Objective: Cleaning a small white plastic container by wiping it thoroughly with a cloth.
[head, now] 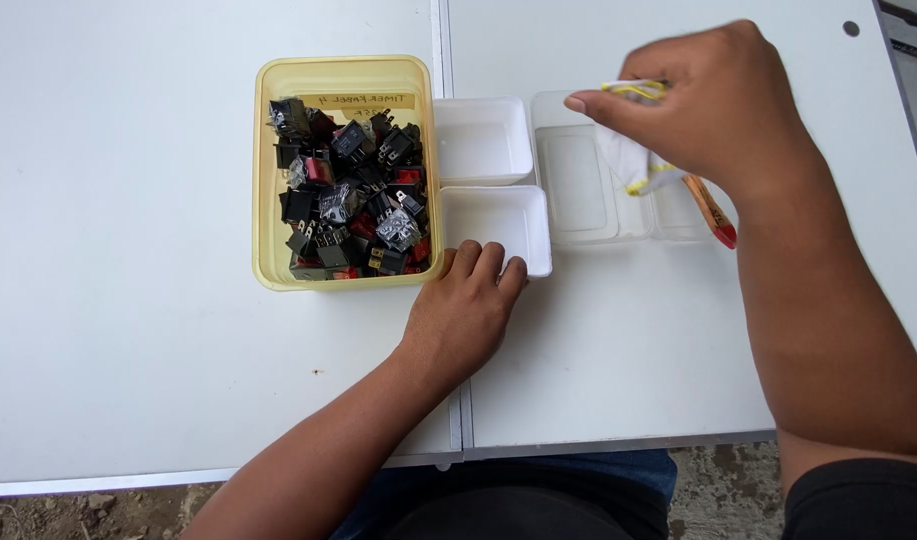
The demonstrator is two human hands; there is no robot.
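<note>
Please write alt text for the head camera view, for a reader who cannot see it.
The left hand rests on the near white tray, beside a yellow tub of small black switches. The right hand holds a white cloth above a clear container.

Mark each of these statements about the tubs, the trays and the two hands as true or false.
1. The yellow tub holds small black and red switches. True.
2. The left hand is inside the yellow tub. False: it rests on the table at the near white tray.
3. The right hand holds a white cloth above the clear container. True.
4. Both white trays are full of parts. False: they look empty.
</note>
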